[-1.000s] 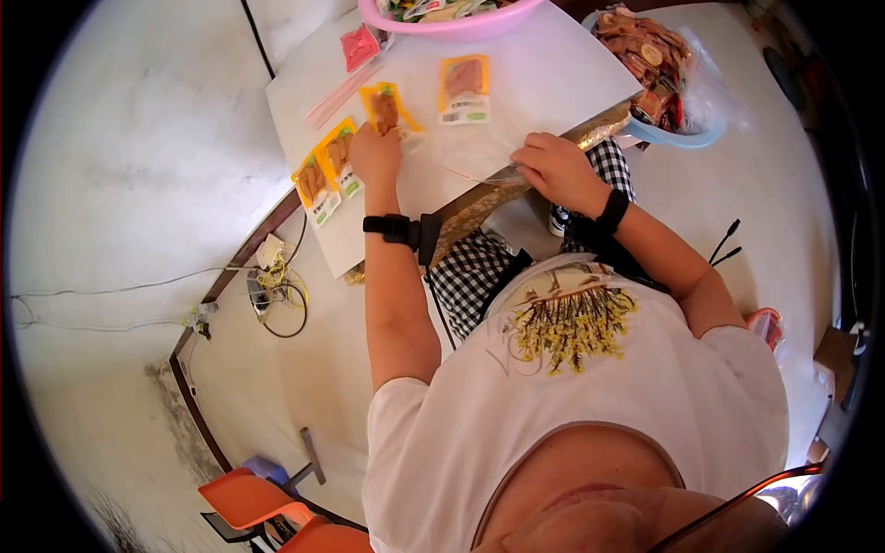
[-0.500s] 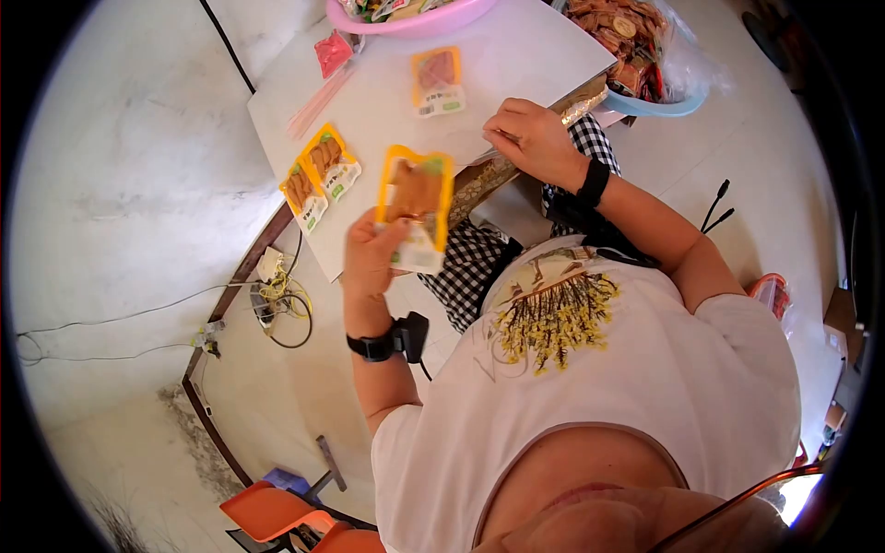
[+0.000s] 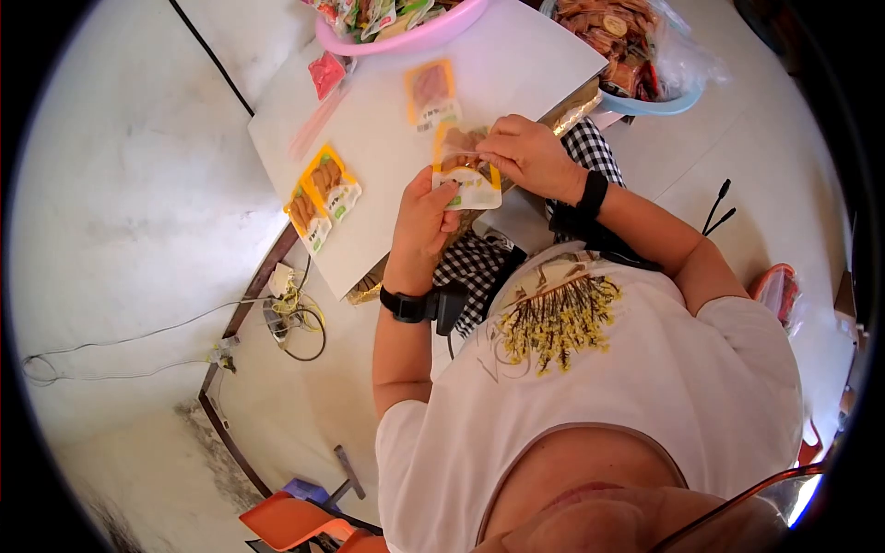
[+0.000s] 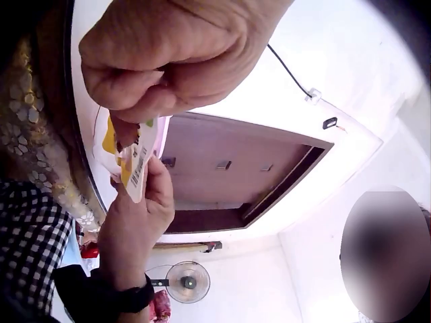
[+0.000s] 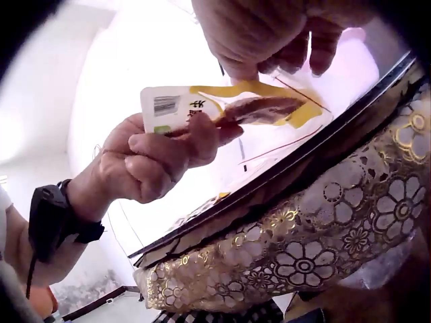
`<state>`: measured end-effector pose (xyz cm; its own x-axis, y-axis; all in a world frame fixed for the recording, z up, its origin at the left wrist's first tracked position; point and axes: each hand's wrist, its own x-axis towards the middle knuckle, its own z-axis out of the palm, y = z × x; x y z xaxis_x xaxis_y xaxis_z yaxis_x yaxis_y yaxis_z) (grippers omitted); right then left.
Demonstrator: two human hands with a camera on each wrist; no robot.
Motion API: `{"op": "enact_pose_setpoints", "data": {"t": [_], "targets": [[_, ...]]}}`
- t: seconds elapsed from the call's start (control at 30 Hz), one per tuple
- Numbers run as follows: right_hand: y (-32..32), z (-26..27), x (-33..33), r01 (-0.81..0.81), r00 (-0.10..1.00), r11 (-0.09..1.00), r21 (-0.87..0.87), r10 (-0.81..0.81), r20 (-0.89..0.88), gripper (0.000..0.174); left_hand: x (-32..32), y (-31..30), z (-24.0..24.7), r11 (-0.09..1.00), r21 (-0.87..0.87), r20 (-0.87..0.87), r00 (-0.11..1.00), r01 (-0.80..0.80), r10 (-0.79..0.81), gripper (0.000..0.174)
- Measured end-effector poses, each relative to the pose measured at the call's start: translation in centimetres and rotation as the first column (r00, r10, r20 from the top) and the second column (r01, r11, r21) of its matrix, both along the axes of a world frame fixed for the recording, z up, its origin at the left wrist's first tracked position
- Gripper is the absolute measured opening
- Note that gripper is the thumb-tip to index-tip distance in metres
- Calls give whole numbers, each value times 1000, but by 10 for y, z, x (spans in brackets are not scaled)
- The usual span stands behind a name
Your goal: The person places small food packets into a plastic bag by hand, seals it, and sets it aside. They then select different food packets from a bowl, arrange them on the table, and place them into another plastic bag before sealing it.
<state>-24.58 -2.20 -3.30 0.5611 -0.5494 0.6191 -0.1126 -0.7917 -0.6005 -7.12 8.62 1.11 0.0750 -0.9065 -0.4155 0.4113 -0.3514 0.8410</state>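
In the head view my left hand [image 3: 424, 217] pinches the white lower end of a yellow-and-white food packet [image 3: 467, 189], thumb on its front. Brown pieces show through the packet's window. My right hand [image 3: 527, 155] is at the packet's far end, over the table's near edge. The right wrist view shows a clear plastic bag with red lines [image 5: 303, 93] around that end, and my right fingers [image 5: 286, 50] pinch it. Two similar packets [image 3: 330, 184] lie side by side on the table at the left. Another packet with pinkish contents [image 3: 430, 88] lies just beyond my hands.
A pink basin [image 3: 415, 37] of packets stands at the table's far edge. Near it are a red packet [image 3: 324, 74] and a stack of clear red-lined bags [image 3: 315, 124]. A blue basin [image 3: 682, 103] heaped with brown packets sits beyond the table's right edge.
My left hand has picked up the nearest yellow packet from the table and carried it right to my right hand. The packet's far end has come into the clear bag.
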Motion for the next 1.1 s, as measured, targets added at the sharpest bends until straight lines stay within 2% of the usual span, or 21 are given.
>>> {"op": "enact_pose_setpoints", "data": {"t": [0.23,0.43,0.57,0.77,0.87,0.97,1.1], "targets": [[-8,-2,-10,58,996,997,-42,-55,69,7,8,-12,2,995,-25,-37,995,-94,93,31],[-7,-6,-13,26,999,999,-47,-25,34,10,4,-5,-15,971,-70,-145,965,-229,217,25],[-3,-4,-12,16,996,999,-41,-12,84,13,-15,-18,-17,976,-98,-111,977,-194,183,19],[-1,-3,-11,26,994,998,-52,-20,109,9,-28,-48,-14,988,-94,-32,992,-123,121,27],[-2,-4,-13,22,994,998,-53,-16,108,7,-32,-66,-27,962,-220,-139,981,-163,135,29],[-5,-11,-13,25,995,998,-49,-20,98,9,-39,-78,-44,947,-183,-193,954,-264,229,26],[-6,-13,-17,37,998,997,-60,-33,58,14,-37,-81,-55,955,-88,-219,941,-282,257,22]]}}
